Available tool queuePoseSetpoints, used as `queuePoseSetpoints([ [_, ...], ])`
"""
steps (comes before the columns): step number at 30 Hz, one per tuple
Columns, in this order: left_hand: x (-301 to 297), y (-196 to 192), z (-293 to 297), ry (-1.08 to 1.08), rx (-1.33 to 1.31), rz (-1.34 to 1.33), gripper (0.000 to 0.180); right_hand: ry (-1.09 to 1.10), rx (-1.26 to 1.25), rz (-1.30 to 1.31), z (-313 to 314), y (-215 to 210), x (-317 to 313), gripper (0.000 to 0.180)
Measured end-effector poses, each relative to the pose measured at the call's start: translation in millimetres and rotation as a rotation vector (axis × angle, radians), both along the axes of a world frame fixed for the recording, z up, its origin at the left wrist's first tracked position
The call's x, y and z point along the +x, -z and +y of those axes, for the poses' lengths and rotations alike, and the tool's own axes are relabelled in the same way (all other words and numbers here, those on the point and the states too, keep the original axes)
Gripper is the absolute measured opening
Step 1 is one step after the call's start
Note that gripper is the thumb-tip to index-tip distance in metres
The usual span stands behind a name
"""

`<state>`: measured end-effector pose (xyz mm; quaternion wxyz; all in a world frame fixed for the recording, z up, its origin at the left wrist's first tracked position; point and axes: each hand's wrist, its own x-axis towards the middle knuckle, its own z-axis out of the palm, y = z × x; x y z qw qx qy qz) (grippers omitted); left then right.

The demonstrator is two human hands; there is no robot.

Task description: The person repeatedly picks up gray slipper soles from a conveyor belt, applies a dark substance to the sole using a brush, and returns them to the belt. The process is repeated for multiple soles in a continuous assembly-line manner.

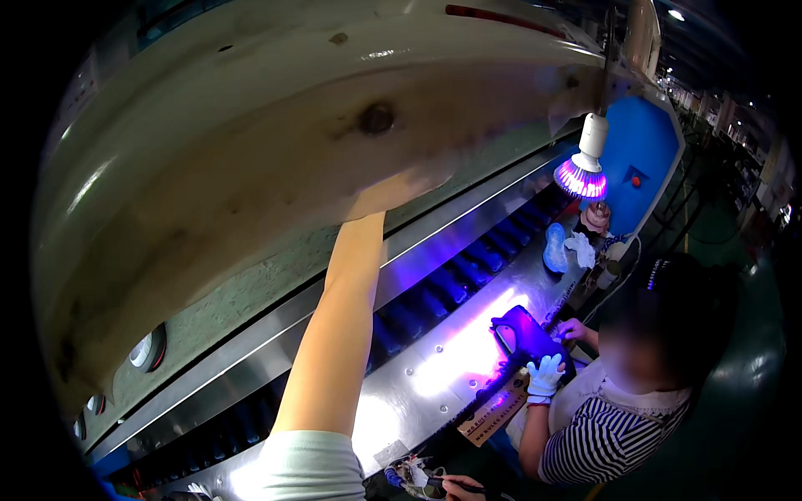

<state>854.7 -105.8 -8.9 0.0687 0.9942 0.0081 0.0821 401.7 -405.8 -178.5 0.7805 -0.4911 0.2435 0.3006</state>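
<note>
My left arm stretches across the metal bench toward a green conveyor belt. My left hand is under the edge of a large pale hood; its fingers are blurred and mostly hidden, so I cannot see whether it holds anything. At the lower edge, my right hand is closed around a slim black pen-like tool. Just left of that tool lies a small bundle of whitish and blue material on the bench edge.
A lamp throws purple light on the metal bench. At right, a co-worker handles a dark object near a cardboard box. A blue shoe sole lies beyond. White-edged shoes sit on the belt.
</note>
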Motion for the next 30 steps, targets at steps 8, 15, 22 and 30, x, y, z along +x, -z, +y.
queuePoseSetpoints([
  [8,-15,-9,-24,0.042,0.082,-0.301,0.041,0.054,0.029,-0.012,23,-50,12,0.010],
  [15,-152,-37,42,0.330,0.400,-0.367,0.025,-0.102,0.150,-0.049,36,-1,9,0.012],
  [22,-386,-85,68,0.219,0.446,-0.456,0.036,-0.220,0.243,-0.108,55,2,-2,0.009],
  [30,-428,-73,101,-0.014,0.485,-0.339,0.023,-0.370,0.229,-0.154,69,4,-25,0.015],
])
